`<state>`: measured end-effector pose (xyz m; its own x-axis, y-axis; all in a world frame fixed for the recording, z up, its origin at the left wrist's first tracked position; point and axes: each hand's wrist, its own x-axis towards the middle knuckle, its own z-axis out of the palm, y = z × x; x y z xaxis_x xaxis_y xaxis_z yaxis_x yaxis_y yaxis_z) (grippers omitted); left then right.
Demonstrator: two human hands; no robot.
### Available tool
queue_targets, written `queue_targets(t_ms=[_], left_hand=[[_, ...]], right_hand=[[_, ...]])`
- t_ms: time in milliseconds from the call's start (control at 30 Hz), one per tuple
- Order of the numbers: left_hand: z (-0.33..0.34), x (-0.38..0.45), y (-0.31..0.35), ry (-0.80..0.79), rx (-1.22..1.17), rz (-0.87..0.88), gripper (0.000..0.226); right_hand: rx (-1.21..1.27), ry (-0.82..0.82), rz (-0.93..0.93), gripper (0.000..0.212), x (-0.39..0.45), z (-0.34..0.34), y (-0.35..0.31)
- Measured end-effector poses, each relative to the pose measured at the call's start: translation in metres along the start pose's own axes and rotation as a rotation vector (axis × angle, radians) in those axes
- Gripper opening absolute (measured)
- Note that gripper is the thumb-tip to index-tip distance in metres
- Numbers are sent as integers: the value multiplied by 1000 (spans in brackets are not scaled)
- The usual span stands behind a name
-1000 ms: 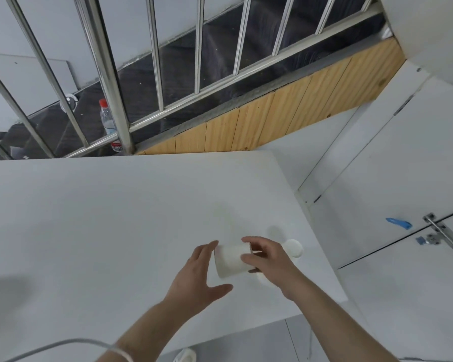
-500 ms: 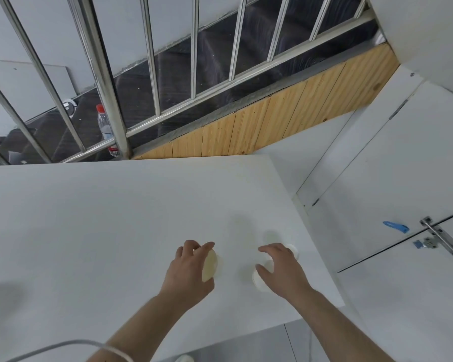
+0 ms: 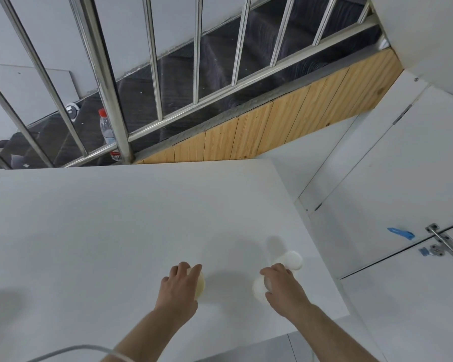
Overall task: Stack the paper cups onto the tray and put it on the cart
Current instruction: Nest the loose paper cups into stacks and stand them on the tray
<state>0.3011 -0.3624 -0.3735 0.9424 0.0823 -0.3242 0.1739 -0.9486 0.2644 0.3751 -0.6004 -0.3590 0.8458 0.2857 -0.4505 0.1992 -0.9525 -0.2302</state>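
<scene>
Paper cups gripped singly by left hand and right hand.

Both bare forearms are reaching forward, well apart. The left hand is curling its fingers over a cup, and the right hand is gripping another cup from above.

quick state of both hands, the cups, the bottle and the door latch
left hand: grips a cup
right hand: grips a second cup
third cup: free, on the table
bottle: upright, capped
latch: state unclear
</scene>
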Motion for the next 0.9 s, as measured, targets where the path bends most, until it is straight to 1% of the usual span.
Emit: queue_targets(t_ms=[100,167,200,267,367,433,567,633,700,767,833,900], left_hand=[[-2,1,-1,29,-31,12,86],[-6,3,0,83,-82,42,89],[-9,5,2,119,-123,69,90],[-17,6,7,195,-248,139,91],[-29,4,16,264,-489,201,94],[-34,1,21,286,-586,222,92],[-38,-2,26,315,-666,267,82],[-38,-3,25,326,-667,272,80],[-36,-4,23,304,-679,272,80],[-35,-5,22,261,-705,272,79],[-33,-5,23,256,-705,266,77],[-33,-5,23,272,-690,256,75]], right_hand=[[91,57,-7,52,1,-7,-6],[232,126,-28,50,3,-15,-13],[345,155,-25,48,4,-20,-18],[668,150,27,42,4,-30,-30],[1209,28,119,29,2,-40,-45],[1405,-46,155,25,0,-43,-49],[1547,-124,182,24,-2,-42,-51],[1606,-157,193,26,-3,-42,-51],[1641,-192,199,27,-4,-42,-50],[1648,-215,199,28,-5,-42,-49],[1633,-220,197,28,-7,-41,-50],[1548,-168,189,26,-8,-40,-52]])
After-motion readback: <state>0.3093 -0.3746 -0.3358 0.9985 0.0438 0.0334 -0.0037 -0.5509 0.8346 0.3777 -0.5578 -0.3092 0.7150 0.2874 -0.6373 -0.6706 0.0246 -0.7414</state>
